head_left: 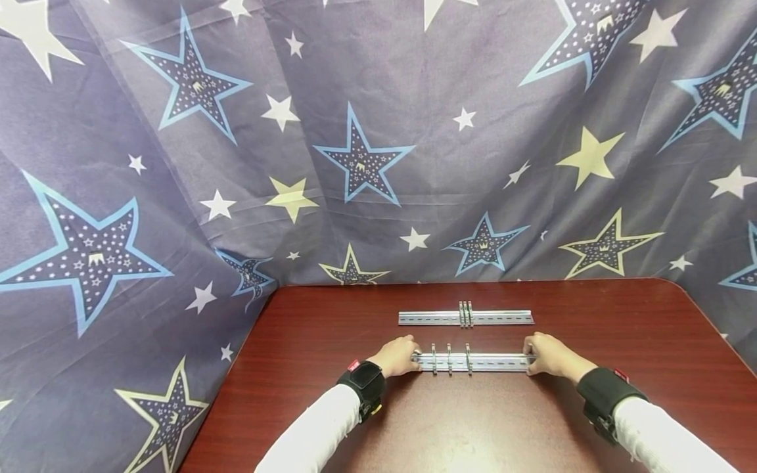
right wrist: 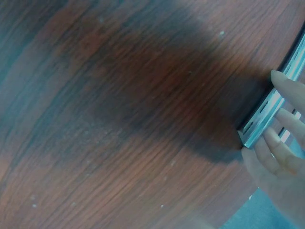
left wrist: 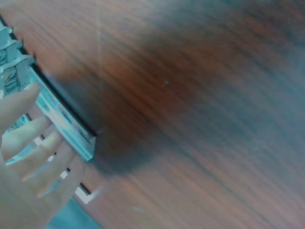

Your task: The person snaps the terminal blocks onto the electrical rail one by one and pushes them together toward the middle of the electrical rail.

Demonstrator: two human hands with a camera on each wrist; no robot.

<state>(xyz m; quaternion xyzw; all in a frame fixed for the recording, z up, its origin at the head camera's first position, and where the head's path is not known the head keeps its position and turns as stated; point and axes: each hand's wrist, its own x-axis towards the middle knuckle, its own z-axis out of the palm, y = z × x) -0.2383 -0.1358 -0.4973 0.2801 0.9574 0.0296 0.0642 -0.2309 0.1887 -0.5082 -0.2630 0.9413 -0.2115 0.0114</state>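
A slotted metal DIN rail [head_left: 499, 362] lies across the table in front of me, carrying 3 small metal clips [head_left: 449, 359] spaced apart on its left half. My left hand [head_left: 399, 356] grips its left end, thumb on the near side and fingers on the far side. At the opposite end my right hand [head_left: 552, 357] holds the rail the same way. In the left wrist view the clips [left wrist: 16, 69] stand just beyond the thumb. The right wrist view shows the rail's bare end [right wrist: 259, 119] between thumb and fingers.
A second slotted DIN rail [head_left: 426, 318] lies parallel behind the first, with 3 clips [head_left: 466, 314] close together near its middle. Both rest on a dark red wooden table [head_left: 331, 315]. A star-patterned curtain [head_left: 414, 177] hangs behind the table's back edge.
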